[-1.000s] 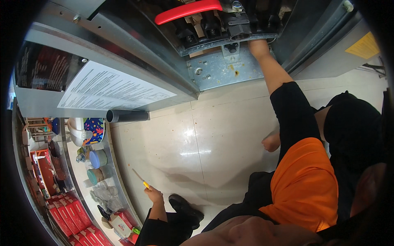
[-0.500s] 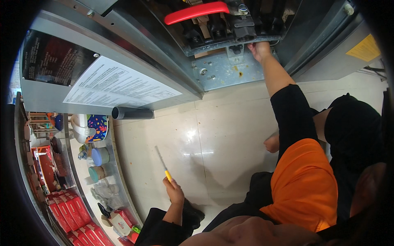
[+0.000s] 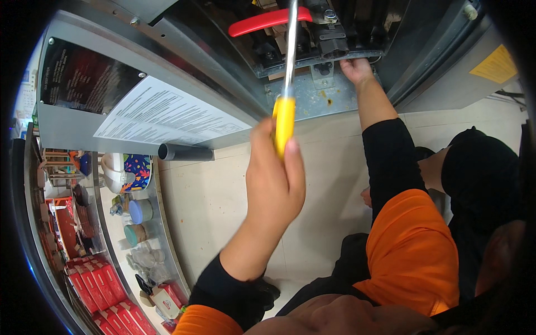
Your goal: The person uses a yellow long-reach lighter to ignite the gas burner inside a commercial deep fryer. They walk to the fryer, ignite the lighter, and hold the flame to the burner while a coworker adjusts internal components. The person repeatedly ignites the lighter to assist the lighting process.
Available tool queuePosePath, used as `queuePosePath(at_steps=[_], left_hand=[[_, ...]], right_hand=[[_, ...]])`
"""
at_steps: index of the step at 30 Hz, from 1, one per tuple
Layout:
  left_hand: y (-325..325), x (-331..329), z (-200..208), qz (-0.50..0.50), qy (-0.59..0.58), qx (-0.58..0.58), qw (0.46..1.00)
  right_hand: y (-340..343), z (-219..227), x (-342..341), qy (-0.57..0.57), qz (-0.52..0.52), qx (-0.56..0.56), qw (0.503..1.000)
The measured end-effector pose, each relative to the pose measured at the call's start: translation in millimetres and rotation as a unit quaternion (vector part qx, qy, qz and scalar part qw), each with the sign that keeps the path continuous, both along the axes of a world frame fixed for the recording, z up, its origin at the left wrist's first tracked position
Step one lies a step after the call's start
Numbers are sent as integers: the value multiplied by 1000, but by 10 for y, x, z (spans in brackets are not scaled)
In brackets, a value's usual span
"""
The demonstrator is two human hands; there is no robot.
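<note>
My left hand (image 3: 274, 176) is closed round the yellow handle of a tool (image 3: 285, 127) with a long, thin, shiny metal shaft. The shaft points up in front of the metal cabinet and its tip runs out of the picture. My right hand (image 3: 357, 71) reaches in under the front lip (image 3: 357, 55) of the dark burner assembly. Its fingers are curled there, and what they hold is hidden. Just left of it is a metal bracket (image 3: 323, 76) on the cabinet's stained bottom plate (image 3: 341, 99). A red lever handle (image 3: 268, 21) lies across the assembly above.
At left an opened cabinet door (image 3: 84, 131) carries a dark plate and a printed sheet. A grey pipe end (image 3: 184, 152) juts out below it. A shelf (image 3: 159, 234) farther left holds jars, a patterned container and red boxes. A black-clothed knee (image 3: 472, 156) is at right.
My left hand has come up and to the right, carrying the yellow-handled tool from low over the floor to the cabinet front. My right hand stays almost where it was.
</note>
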State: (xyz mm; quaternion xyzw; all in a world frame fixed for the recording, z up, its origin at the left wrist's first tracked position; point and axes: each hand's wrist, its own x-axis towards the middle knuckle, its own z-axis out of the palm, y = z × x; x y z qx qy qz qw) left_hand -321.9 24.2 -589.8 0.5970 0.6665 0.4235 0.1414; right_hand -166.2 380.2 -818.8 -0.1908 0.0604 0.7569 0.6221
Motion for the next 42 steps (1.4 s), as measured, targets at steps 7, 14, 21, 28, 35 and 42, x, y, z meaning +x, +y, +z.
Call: queuePosePath(at_steps=[7,14,21,28,35,42], left_hand=[[636,57,371,-64,-52,-19,996],[833,46,497,-66,14,37,997],[972,39,508,-54,43,57,996],[1009,87,451,-18,70,76,994],[935,141,419,-33,-27,40,998],[673,158,318,-74,-184,-70,978]], right_hand=[[180,-460,74,97,-2,10,995],[156,-384,-111,69,-26,-38,997],[229,-354,11,78,-12,-46,996],[74,-126,-81,16,-12,-64,998],[118,-209,-11,3,5,-39,999],[79,-144,-38,-41,-14,-42,998]])
